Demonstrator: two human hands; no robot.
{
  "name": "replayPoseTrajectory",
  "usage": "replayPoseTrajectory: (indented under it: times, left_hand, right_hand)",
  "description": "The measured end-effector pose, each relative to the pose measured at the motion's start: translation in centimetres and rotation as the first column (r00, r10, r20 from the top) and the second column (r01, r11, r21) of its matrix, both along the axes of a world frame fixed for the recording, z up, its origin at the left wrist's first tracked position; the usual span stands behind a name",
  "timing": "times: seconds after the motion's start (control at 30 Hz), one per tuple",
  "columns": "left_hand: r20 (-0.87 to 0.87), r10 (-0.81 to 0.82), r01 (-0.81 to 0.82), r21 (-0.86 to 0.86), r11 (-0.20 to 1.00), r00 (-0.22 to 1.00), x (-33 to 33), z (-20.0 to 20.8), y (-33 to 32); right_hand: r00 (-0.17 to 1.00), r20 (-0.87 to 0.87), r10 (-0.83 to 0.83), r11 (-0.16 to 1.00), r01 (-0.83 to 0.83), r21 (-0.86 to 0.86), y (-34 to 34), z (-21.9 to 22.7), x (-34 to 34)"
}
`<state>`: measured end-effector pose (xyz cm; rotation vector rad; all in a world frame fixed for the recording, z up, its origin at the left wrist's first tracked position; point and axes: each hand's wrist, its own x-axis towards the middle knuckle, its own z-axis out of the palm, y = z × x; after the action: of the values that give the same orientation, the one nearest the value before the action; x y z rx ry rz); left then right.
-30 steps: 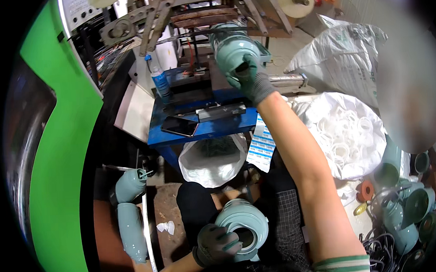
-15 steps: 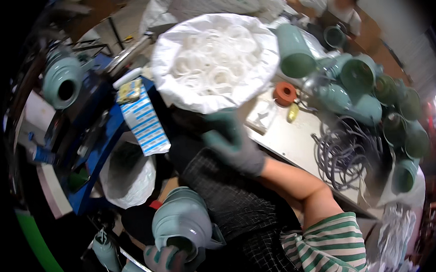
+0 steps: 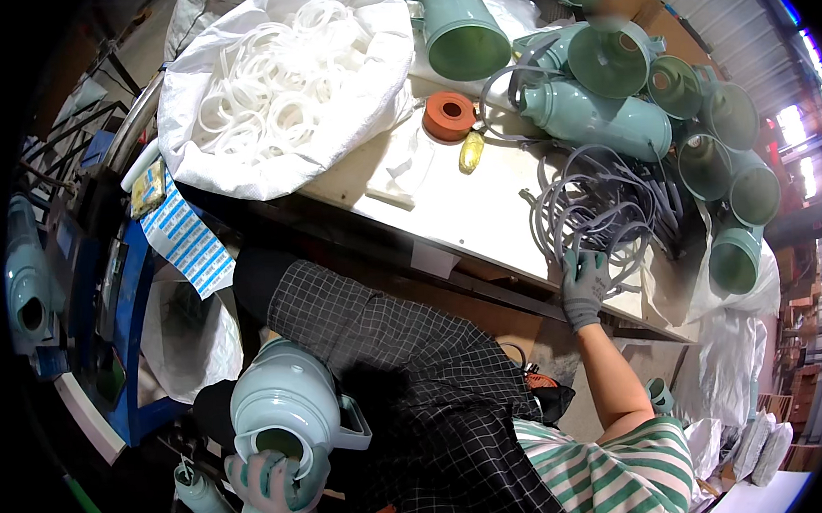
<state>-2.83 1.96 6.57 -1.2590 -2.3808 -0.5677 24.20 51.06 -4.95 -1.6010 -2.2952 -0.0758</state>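
Note:
A pale green thermos jug shell [image 3: 287,395] with a side handle lies tilted against my lap, its open mouth facing me. My gloved left hand [image 3: 276,487] grips the rim of that mouth, fingers hooked over its edge. On the table, my gloved right hand [image 3: 585,286] is at the near edge of a tangled pile of grey plastic rings [image 3: 601,198]. Its fingers are curled onto the nearest rings; the fingertips are partly hidden among them.
A white sack [image 3: 185,129] of translucent rings stands at the far left of the table [image 3: 483,226]. An orange tape roll [image 3: 449,116] and a yellow object [image 3: 471,152] lie mid-table. Several green jug shells [image 3: 598,120] crowd the right. A blue-striped sheet [image 3: 190,243] hangs at left.
My right hand has moved from beside the sack rightward to the grey rings. The view has turned to the right. My left hand still holds the jug shell.

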Motion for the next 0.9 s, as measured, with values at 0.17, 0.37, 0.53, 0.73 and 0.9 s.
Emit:
replayPoseTrajectory:
  times: [0.17, 0.37, 0.53, 0.73, 0.9]
  left_hand:
    - [-0.01, 0.027, -0.027, 0.01, 1.0, 1.0, 0.7, 0.0, 0.5]
    - [0.052, 0.021, -0.022, 0.018, 1.0, 0.998, 1.2, -0.6, -0.5]
    - [0.004, 0.012, -0.013, 0.042, 0.999, 1.0, 1.4, -1.7, -1.9]
    - [0.034, -0.014, 0.013, 0.024, 1.0, 0.999, 1.8, -3.0, -3.3]
    - [0.213, 0.162, -0.253, 0.526, 0.812, 0.964, -1.5, -0.3, -1.1]
  right_hand:
    - [0.962, -0.11, 0.251, 0.952, -0.225, 0.208, 0.9, 4.1, -4.4]
    - [0.987, 0.048, 0.153, 0.987, -0.155, 0.042, 1.4, 7.8, -8.7]
    - [0.987, 0.123, 0.106, 0.961, -0.133, 0.242, 3.1, 9.8, -9.1]
    - [0.967, 0.079, 0.24, 0.869, -0.251, 0.427, 2.1, 14.1, -10.0]
    - [0.657, -0.057, 0.751, 0.603, -0.649, 0.463, -4.6, 18.1, -16.3]
